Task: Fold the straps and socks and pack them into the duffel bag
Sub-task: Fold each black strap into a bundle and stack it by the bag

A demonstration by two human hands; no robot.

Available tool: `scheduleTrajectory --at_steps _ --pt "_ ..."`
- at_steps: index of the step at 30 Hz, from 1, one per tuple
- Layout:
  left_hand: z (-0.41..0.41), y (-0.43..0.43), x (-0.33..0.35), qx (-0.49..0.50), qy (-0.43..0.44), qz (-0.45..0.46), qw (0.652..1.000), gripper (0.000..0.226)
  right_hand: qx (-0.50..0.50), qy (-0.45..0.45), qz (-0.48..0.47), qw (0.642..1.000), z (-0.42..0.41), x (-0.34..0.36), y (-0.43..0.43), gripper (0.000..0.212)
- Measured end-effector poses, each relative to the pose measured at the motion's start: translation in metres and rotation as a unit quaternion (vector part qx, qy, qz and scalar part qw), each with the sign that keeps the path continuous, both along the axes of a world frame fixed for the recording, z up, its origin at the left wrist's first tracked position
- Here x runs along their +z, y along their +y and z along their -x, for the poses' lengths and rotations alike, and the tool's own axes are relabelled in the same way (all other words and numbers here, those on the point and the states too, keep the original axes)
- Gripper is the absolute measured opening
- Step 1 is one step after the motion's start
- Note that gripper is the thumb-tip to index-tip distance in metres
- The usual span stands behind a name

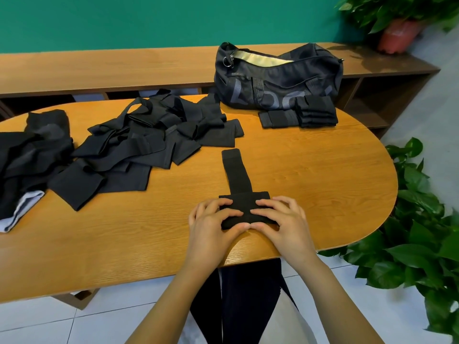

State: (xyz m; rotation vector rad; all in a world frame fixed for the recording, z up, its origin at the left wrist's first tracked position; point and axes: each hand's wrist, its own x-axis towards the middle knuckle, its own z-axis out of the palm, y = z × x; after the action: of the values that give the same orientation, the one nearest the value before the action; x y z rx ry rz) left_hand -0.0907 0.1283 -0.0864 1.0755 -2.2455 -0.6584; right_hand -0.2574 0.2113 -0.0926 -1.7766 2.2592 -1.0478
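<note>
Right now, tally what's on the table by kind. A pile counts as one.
duffel bag: 1
strap being folded: 1
folded stack beside the bag: 1
loose heap, pieces too tangled to count: 1
Total: 4

Green wall (pixel 124 21), wooden bench (pixel 111 68), white tiled floor (pixel 87 324)

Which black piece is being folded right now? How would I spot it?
On the oval wooden table, look at the near edge. There the left hand and right hand hold a black strap, alone, clear of the tangled heap, with one straight tail stretching away.
</note>
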Motion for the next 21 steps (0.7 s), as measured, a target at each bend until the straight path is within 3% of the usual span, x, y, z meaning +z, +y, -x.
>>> scheduleTrajectory --at_steps 6,16,21 --pt "-0.0001 -0.0013 -0.0011 0.002 -0.001 0.015 1.000 0.030 -0.006 -0.037 0.009 0.999 0.0018 0.0010 -0.0029 0.044" --pt "-0.0001 0.0006 0.0023 0.000 -0.001 0.015 1.000 0.038 -0.011 -0.058 0.002 0.998 0.0017 0.0034 -0.0033 0.047" --pt "0.0006 -0.0003 0.0028 -0.003 0.012 0.015 1.000 0.027 0.008 -0.061 0.003 0.998 0.0037 0.0036 -0.0002 0.041"
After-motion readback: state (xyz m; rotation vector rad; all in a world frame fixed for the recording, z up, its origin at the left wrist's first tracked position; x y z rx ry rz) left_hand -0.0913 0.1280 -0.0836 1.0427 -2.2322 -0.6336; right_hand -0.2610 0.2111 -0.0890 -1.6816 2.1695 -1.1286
